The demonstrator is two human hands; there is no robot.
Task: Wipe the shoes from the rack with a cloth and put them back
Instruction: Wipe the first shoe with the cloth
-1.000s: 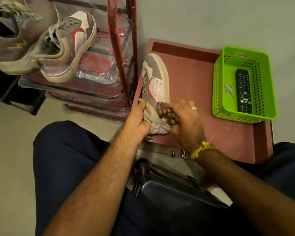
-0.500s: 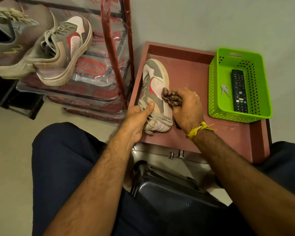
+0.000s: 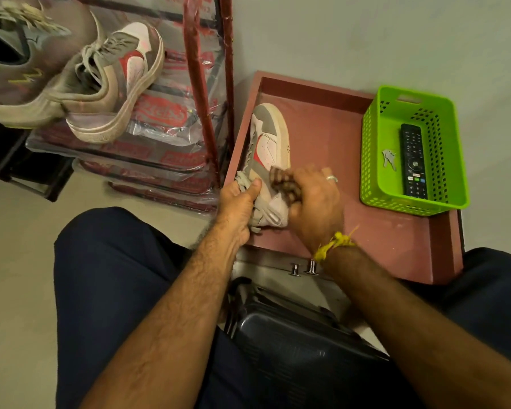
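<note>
Grey-and-white leather sneaker with a red side flash [image 3: 267, 143] lies on the reddish-brown wooden tray [image 3: 331, 128], long axis running away from the person, toe farthest off. Left hand [image 3: 238, 203] grips the near lace end, thumb over the top, steadying it. Right hand [image 3: 316, 202] is clenched round a brown checked cloth [image 3: 282, 180], pressed against the shoe's right flank near mid-length. Unwiped length lies ahead of the cloth toward the toe, so the right hand likely strokes forward. Matching sneaker [image 3: 115, 84] sits on the red-framed rack [image 3: 201, 84], left of the tray.

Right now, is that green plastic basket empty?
No. The green plastic basket holds a black remote control and grey keys.
</note>
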